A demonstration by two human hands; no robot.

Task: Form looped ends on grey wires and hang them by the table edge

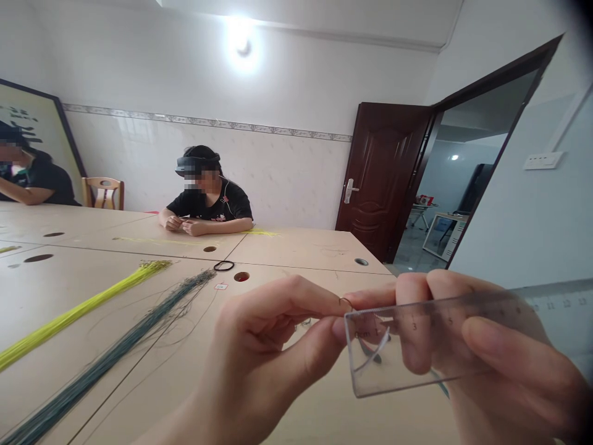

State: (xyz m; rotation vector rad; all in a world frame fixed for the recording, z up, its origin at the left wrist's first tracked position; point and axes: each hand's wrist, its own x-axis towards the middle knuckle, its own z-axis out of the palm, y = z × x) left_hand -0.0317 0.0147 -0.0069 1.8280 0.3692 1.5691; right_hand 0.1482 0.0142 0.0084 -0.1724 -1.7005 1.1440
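Ahead of me the pale surface (319, 414) runs to its far right corner near a brown door (389, 167); a yellow strand bundle (90, 308) and a teal strand bundle (123, 346) slant along my left. Raised above it, my left fingers (319, 296) pinch a small curved hook (345, 301) beside the zero end of a clear plastic ruler (442, 334), clamped in my right fingers (486, 337).
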